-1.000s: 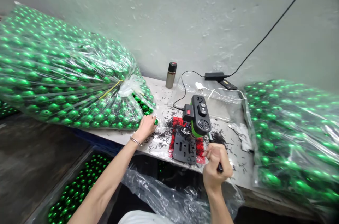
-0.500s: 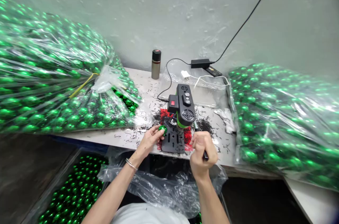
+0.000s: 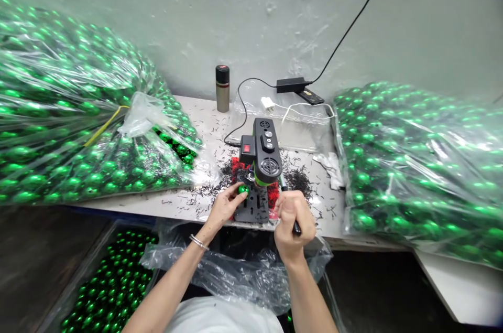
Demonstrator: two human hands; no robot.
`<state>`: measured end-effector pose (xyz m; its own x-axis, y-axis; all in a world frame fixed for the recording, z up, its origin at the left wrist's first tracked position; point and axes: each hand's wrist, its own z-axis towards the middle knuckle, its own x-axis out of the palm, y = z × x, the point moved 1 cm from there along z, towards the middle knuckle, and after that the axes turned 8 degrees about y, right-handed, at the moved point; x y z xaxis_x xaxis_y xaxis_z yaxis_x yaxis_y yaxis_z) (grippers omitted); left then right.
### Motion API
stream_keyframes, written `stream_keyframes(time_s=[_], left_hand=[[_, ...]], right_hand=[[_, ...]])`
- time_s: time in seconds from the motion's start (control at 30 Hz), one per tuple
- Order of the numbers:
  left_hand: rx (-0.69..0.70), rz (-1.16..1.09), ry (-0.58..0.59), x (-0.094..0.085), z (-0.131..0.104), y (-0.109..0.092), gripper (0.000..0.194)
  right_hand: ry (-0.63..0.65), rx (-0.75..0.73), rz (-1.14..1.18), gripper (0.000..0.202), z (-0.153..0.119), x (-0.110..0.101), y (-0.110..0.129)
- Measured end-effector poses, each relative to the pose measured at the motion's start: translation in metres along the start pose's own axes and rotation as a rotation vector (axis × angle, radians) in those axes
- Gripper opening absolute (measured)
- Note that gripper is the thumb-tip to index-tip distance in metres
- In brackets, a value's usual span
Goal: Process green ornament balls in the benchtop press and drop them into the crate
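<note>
L hand [image 3: 225, 208]: ball [image 3: 243, 190] (green, shiny) pinched betw. thumb & fingers. Ball held over L part of plate [image 3: 251, 213], just beside press [image 3: 267, 149] head; contact w/ plate cannot be told. Bracelet [image 3: 199, 242] worn on L wrist.

R hand [image 3: 294, 224]: closed in fist around lever [image 3: 297, 229], R side of press; black end seen protruding below fist.

Press: blk w/ green band, red switch on L side; connected by cable [image 3: 245, 107] to adapter [image 3: 291, 85] at rear. Red sheet [image 3: 273, 195] seen under plate; blk bits [image 3: 299, 182] strewn approx. all over table [image 3: 202, 107], heaped R of press.

Table, L end: L bag [image 3: 74, 113], clear, filled w/ green balls, tied w/ yellow strip. R end: R bag [image 3: 412, 175], likewise filled. Bottle [image 3: 222, 96] stood upright nr wall. Charger [image 3: 268, 104] (white) laid betw. bottle & R bag; white cloth [image 3: 332, 170] placed just beside R bag.

Below table, L: bin [image 3: 113, 275] of green balls.
</note>
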<state>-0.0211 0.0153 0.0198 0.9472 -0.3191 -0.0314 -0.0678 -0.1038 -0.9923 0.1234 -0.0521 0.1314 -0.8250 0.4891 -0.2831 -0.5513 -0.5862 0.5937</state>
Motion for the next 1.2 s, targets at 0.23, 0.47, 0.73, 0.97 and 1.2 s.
stream_keyframes(time_s=[0.23, 0.47, 0.73, 0.97, 1.2], left_hand=[[0.194, 0.416, -0.093, 0.011, 0.003, 0.006, 0.036], [0.410, 0.608, -0.110, 0.019, -0.003, 0.010, 0.031], [0.454, 0.661, -0.110, 0.019, -0.003, 0.011, 0.030], [0.451, 0.655, -0.100, 0.020, -0.002, 0.013, 0.031], [0.455, 0.634, -0.093, 0.020, -0.002, 0.012, 0.031]], right_hand=[[0.006, 0.010, 0.007, 0.030, 0.005, -0.002, 0.002], [-0.007, -0.011, 0.011, 0.029, 0.004, -0.002, 0.002], [-0.021, -0.090, 0.002, 0.026, -0.029, 0.008, -0.025], [-0.056, -0.204, -0.035, 0.028, -0.060, 0.024, -0.059], [-0.028, -0.217, -0.040, 0.028, -0.067, 0.026, -0.068]])
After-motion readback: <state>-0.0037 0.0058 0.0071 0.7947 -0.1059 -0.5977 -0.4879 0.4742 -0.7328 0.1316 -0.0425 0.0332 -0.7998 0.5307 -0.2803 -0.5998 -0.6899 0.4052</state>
